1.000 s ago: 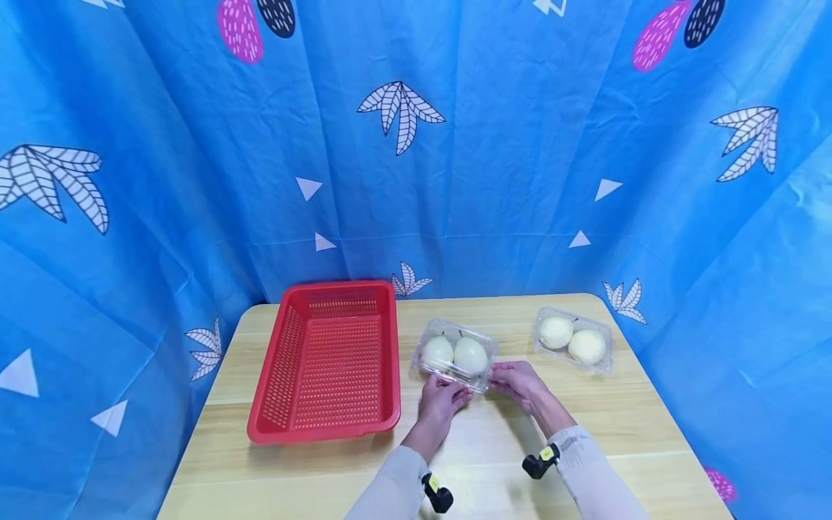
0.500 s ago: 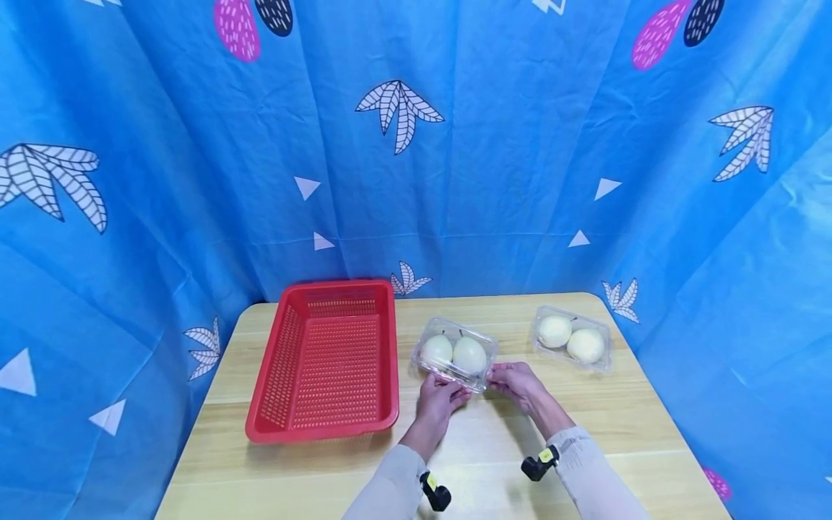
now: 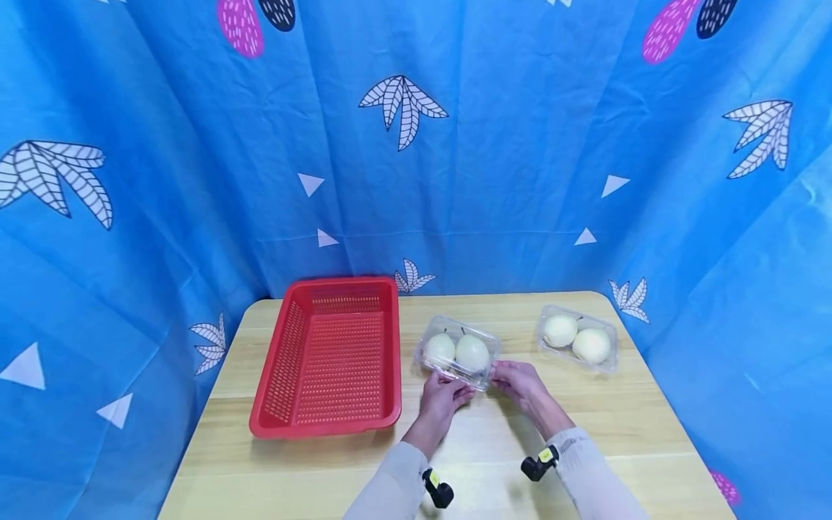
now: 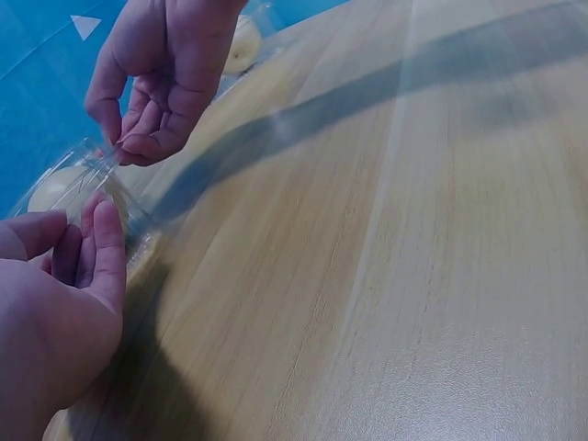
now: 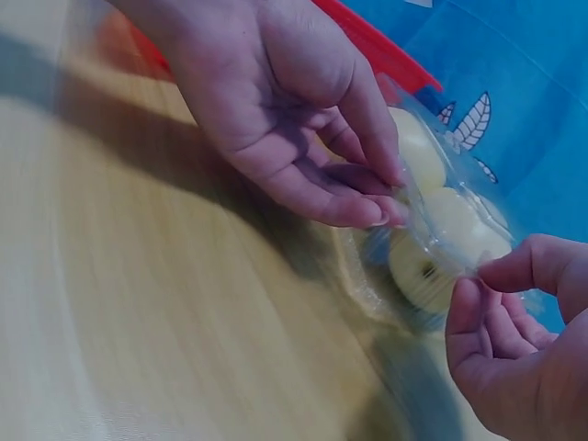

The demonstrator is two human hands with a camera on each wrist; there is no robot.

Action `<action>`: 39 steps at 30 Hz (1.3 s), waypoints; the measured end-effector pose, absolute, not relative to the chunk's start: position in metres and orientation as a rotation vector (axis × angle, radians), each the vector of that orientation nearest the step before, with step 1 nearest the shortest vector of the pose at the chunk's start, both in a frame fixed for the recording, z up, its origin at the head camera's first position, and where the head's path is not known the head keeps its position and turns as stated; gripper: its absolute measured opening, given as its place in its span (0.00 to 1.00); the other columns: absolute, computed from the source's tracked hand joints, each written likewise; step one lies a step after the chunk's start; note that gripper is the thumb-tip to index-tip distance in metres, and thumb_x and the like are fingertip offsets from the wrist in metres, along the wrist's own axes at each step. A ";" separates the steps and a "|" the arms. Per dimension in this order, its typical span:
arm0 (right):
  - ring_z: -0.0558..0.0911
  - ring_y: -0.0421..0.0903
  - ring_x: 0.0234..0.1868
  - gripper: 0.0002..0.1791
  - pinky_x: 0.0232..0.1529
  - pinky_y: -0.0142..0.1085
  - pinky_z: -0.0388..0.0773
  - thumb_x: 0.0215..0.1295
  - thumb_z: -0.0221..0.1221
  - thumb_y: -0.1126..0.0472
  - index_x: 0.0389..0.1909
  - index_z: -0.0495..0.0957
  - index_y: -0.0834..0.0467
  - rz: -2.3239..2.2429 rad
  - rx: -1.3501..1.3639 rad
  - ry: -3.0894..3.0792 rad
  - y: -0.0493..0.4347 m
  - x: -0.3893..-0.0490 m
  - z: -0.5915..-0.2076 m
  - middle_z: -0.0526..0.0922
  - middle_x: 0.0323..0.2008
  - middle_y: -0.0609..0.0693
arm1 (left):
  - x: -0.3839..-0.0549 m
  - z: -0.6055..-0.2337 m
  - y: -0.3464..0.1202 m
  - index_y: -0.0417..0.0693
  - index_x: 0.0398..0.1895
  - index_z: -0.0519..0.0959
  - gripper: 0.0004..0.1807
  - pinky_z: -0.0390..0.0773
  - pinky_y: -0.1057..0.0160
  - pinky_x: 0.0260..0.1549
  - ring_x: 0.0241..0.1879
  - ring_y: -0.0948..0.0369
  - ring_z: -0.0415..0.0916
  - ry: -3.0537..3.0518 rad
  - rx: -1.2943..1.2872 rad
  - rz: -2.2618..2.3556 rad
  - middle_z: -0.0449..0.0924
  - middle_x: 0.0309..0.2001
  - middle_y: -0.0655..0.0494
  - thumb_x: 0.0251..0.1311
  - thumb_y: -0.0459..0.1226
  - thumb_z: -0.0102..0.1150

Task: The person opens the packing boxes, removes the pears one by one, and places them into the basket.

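Observation:
A clear plastic clamshell box (image 3: pixel 463 376) holding two pale pears (image 3: pixel 472 352) stands near the middle of the table, turned slightly. My left hand (image 3: pixel 440 401) pinches its front rim between thumb and fingers. At the front right corner, my right hand (image 3: pixel 520 383) pinches the same rim. The right wrist view has both thumbs on the thin plastic edge (image 5: pixel 432 234), the left hand (image 5: pixel 285 119) and right hand (image 5: pixel 524 340) a short way apart. In the left wrist view the box (image 4: pixel 138 207) is partly hidden behind the fingers.
A red plastic basket (image 3: pixel 393 361) with perforated sides stands left of the box, nothing inside it. Another clear box (image 3: pixel 611 361) with two pears lies at the back right of the wooden table (image 3: pixel 286 477). A blue patterned curtain (image 3: pixel 494 180) hangs behind and at both sides.
The head view has shifted slightly. Both hands keep their hold on the box rim, and the box stays in place.

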State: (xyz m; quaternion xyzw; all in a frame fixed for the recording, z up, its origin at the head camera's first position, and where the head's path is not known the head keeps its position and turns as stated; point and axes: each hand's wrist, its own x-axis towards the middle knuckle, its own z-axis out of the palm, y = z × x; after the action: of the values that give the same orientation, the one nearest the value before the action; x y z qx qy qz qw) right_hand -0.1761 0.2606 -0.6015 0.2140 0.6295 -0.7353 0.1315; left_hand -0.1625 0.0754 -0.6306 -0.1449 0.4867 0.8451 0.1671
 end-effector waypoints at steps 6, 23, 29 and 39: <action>0.85 0.39 0.30 0.10 0.40 0.31 0.87 0.68 0.61 0.71 0.48 0.80 0.70 -2.069 0.623 1.855 0.261 -0.181 -0.595 0.87 0.28 0.48 | -0.163 -0.629 0.075 0.36 0.60 0.69 0.20 0.89 0.55 0.49 0.38 0.56 0.85 1.392 -0.429 2.398 0.81 0.43 0.44 0.66 0.25 0.59; 0.85 0.39 0.29 0.17 0.33 0.27 0.86 0.72 0.59 0.68 0.56 0.77 0.75 -2.047 0.602 1.848 0.259 -0.181 -0.586 0.89 0.31 0.51 | -0.162 -0.632 0.072 0.37 0.47 0.69 0.11 0.87 0.51 0.55 0.41 0.54 0.86 1.374 -0.406 2.414 0.80 0.41 0.44 0.66 0.25 0.59; 0.86 0.40 0.28 0.16 0.33 0.28 0.87 0.69 0.61 0.70 0.54 0.78 0.75 -2.020 0.605 1.901 0.256 -0.181 -0.585 0.90 0.31 0.52 | -0.160 -0.634 0.068 0.35 0.51 0.71 0.12 0.87 0.53 0.55 0.42 0.55 0.86 1.327 -0.429 2.432 0.82 0.43 0.44 0.68 0.26 0.59; 0.85 0.40 0.26 0.13 0.29 0.27 0.85 0.67 0.61 0.72 0.48 0.81 0.76 -2.004 0.597 1.922 0.255 -0.183 -0.585 0.89 0.28 0.53 | -0.159 -0.638 0.057 0.37 0.54 0.71 0.16 0.86 0.50 0.58 0.45 0.53 0.88 1.335 -0.468 2.493 0.84 0.43 0.44 0.71 0.35 0.61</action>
State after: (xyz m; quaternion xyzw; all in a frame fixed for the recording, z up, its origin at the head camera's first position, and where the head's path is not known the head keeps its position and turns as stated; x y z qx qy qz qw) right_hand -0.1831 0.2555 -0.5845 0.2077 0.6690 -0.6976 0.1504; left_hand -0.1595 0.0568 -0.6377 -0.1618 0.4613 0.8615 0.1371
